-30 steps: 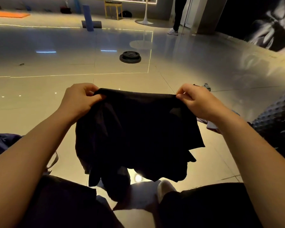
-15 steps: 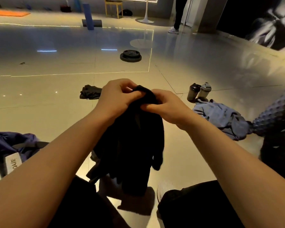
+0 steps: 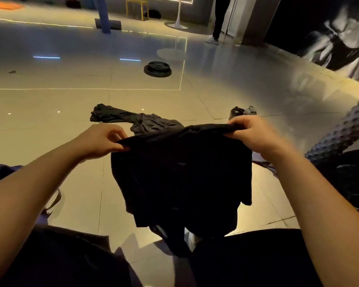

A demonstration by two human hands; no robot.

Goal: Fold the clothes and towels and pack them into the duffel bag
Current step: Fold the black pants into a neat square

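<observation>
My hands have parted again: left hand [image 3: 101, 141] and right hand [image 3: 255, 137] fingers pinch the black garment [image 3: 182, 175], hanging before the grey shirt [image 3: 133, 121]. Folding underway; next, halve it.

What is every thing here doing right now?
Black garment: held up by its top edge, hanging.
Left hand: pinching its left corner.
Right hand: pinching its right corner.
Grey garment: crumpled on the floor.
Weight plate: flat on the floor.
</observation>
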